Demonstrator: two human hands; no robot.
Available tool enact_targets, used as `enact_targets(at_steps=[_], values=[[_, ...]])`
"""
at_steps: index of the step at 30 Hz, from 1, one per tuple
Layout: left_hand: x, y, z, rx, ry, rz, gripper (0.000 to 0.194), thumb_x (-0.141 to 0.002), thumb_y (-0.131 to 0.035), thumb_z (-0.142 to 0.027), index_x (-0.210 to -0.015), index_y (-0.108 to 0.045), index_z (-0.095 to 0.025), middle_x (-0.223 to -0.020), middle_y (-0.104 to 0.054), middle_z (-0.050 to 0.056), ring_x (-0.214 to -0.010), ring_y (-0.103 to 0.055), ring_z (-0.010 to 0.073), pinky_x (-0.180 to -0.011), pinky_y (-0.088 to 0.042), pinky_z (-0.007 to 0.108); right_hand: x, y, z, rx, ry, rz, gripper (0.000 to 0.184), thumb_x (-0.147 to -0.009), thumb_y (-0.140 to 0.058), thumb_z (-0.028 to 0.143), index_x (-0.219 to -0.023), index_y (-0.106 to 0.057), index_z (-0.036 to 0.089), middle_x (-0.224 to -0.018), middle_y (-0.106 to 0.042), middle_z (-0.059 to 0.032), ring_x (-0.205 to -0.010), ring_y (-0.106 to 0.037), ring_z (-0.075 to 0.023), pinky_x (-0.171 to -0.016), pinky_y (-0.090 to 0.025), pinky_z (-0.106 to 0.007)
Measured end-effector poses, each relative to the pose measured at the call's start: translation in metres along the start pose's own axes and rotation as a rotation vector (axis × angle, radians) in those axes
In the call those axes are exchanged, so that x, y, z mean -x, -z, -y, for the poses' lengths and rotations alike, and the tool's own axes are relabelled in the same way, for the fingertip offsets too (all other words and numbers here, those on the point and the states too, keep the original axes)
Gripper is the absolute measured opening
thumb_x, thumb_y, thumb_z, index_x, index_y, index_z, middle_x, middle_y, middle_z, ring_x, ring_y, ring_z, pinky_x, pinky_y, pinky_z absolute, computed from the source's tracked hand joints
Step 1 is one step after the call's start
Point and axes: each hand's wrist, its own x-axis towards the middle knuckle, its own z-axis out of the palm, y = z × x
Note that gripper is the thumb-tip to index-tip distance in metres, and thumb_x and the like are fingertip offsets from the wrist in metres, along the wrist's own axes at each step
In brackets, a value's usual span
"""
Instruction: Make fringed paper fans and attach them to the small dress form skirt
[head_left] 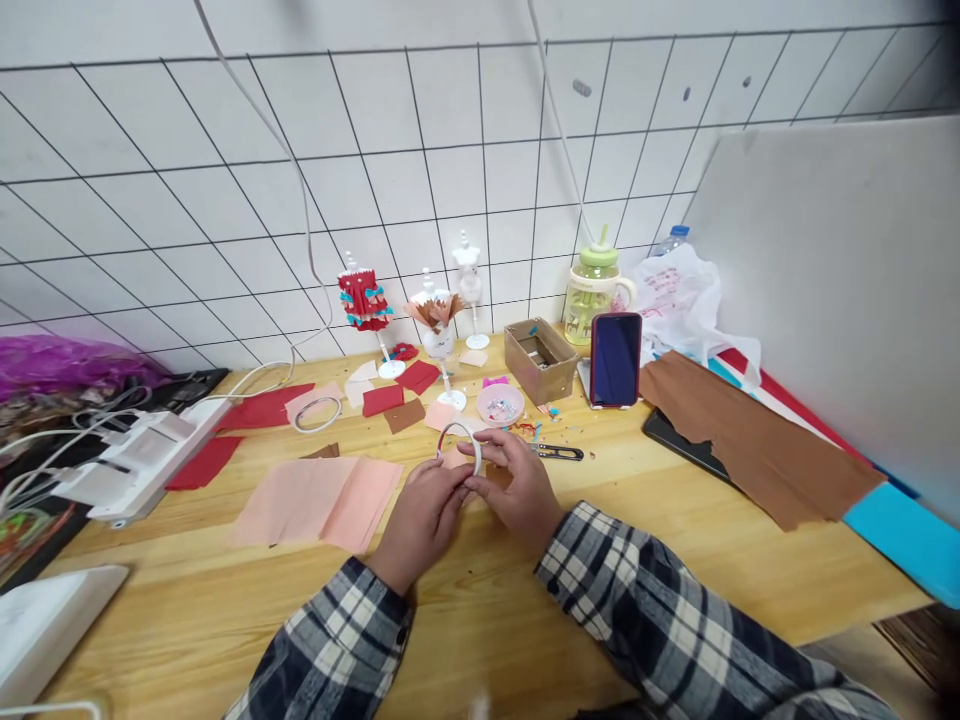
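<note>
Between my hands stands a thin white roll of tape [478, 455], held upright just above the table. My left hand [420, 515] is closed at its lower edge, fingertips meeting those of the other hand. From the right, my right hand [517, 490] pinches the roll's side with thumb and fingers. Pink crepe paper [322, 500] lies flat to the left. Behind the hands are a small pink dish [500, 404] of tiny pieces and a mini dress form [441, 345] wrapped in brown and pink paper. Black thread snips [561, 453] lie beside my right hand.
A dress form in red paper [364, 300] and a bare white one [469, 280] stand at the back. Nearby are a cardboard box [541, 365], a phone [615, 360] on a stand and a green-lidded jug [592, 295]. Brown paper [757, 440] lies right, a power strip [150, 455] left.
</note>
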Motion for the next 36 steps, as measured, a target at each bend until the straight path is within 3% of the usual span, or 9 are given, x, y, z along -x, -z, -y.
enact_targets(at_steps=[10,15,17,20,22,24,26,30,36], values=[[-0.001,0.002,-0.001,-0.053,-0.030,0.051,0.026,-0.097,-0.042,-0.022,-0.115,-0.060,-0.022,-0.102,-0.073,0.007,-0.094,-0.065,0.0220,-0.099,-0.044,0.044,0.000,-0.001,-0.007,-0.107,-0.069,0.047,0.037,-0.080,-0.071,0.032,-0.105,-0.045,0.025,-0.115,-0.072,-0.0068,-0.108,-0.067,-0.0229,-0.091,-0.048,-0.037],[-0.001,0.003,0.001,-0.060,-0.043,0.072,0.025,-0.096,-0.043,-0.020,-0.113,-0.062,-0.023,-0.102,-0.074,0.005,-0.093,-0.066,0.0211,-0.101,-0.041,0.044,-0.004,0.003,-0.008,-0.015,-0.109,0.081,0.038,-0.074,-0.075,0.030,-0.091,-0.041,0.025,-0.117,-0.071,-0.0056,-0.072,-0.065,-0.0160,-0.068,-0.049,-0.031],[-0.001,0.002,0.003,-0.079,-0.037,0.061,0.024,-0.096,-0.043,-0.020,-0.111,-0.062,-0.022,-0.102,-0.073,0.005,-0.094,-0.065,0.0211,-0.104,-0.039,0.045,-0.005,0.003,-0.010,0.012,-0.123,0.078,0.038,-0.073,-0.075,0.032,-0.084,-0.039,0.024,-0.115,-0.071,-0.0056,-0.067,-0.061,-0.0145,-0.065,-0.048,-0.030],[-0.001,0.002,0.008,-0.118,0.026,0.020,0.026,-0.096,-0.042,-0.021,-0.114,-0.061,-0.023,-0.101,-0.073,0.005,-0.092,-0.065,0.0213,-0.104,-0.038,0.047,-0.006,0.004,-0.012,0.052,-0.131,0.031,0.033,-0.075,-0.073,0.033,-0.083,-0.042,0.023,-0.108,-0.072,-0.0052,-0.076,-0.064,-0.0167,-0.070,-0.049,-0.031],[0.000,0.002,0.011,-0.125,0.063,-0.007,0.027,-0.097,-0.042,-0.022,-0.117,-0.060,-0.022,-0.097,-0.072,0.006,-0.089,-0.064,0.0218,-0.101,-0.040,0.046,-0.006,0.005,-0.012,0.084,-0.119,-0.011,0.032,-0.076,-0.072,0.032,-0.097,-0.051,0.022,-0.113,-0.070,-0.0060,-0.079,-0.065,-0.0168,-0.074,-0.050,-0.032],[0.000,0.003,0.012,-0.113,0.069,-0.009,0.028,-0.097,-0.041,-0.025,-0.118,-0.060,-0.021,-0.095,-0.071,0.007,-0.089,-0.064,0.0224,-0.094,-0.044,0.043,-0.006,0.005,-0.012,0.114,-0.078,-0.020,0.044,-0.078,-0.070,0.029,-0.118,-0.053,0.024,-0.122,-0.066,-0.0067,-0.078,-0.065,-0.0152,-0.078,-0.051,-0.032],[0.000,0.004,0.011,-0.100,0.060,0.015,0.028,-0.097,-0.041,-0.026,-0.117,-0.061,-0.021,-0.096,-0.071,0.008,-0.088,-0.063,0.0230,-0.086,-0.047,0.040,-0.007,0.005,-0.012,0.136,-0.029,-0.014,0.042,-0.082,-0.066,0.026,-0.123,-0.057,0.026,-0.124,-0.066,-0.0060,-0.078,-0.065,-0.0145,-0.082,-0.051,-0.033],[0.000,0.005,0.007,-0.096,0.051,0.041,0.027,-0.096,-0.042,-0.027,-0.113,-0.063,-0.021,-0.095,-0.070,0.008,-0.087,-0.062,0.0231,-0.078,-0.047,0.037,-0.008,0.006,-0.012,0.143,-0.036,-0.078,0.010,-0.085,-0.063,0.026,-0.092,-0.069,0.023,-0.108,-0.072,-0.0048,-0.078,-0.065,-0.0163,-0.079,-0.052,-0.032],[-0.001,0.008,0.008,-0.083,0.149,-0.020,0.026,-0.096,-0.043,-0.034,-0.097,-0.066,-0.020,-0.089,-0.071,0.006,-0.082,-0.063,0.0224,-0.073,-0.046,0.035,-0.009,0.011,-0.007,0.245,0.039,-0.088,0.008,-0.089,-0.056,0.023,-0.085,-0.063,0.021,-0.092,-0.068,-0.0055,-0.087,-0.061,-0.0190,-0.080,-0.048,-0.031]])
